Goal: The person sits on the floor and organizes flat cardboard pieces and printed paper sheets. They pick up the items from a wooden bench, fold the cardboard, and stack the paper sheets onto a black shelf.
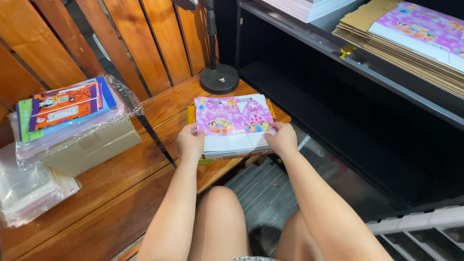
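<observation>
Pink flat cartons [234, 121], plastic-wrapped stack [67, 113]

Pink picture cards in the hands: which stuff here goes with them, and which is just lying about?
In hand:
- stack of flat pink printed cards, held at its near corners
- left hand
- right hand

Lying about:
- wrapped colourful bundle on a box
- clear plastic bags
- black round stand base
- cardboard sheets on the shelf

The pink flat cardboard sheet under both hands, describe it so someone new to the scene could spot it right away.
On the wooden slatted table, near the round black stand base, lies a small stack of flat printed cardboard sheets. The left hand and right hand grip its near corners. Its top sheet is pink-purple with cartoon pictures, unlike the orange-and-blue stack wrapped in clear plastic.
</observation>
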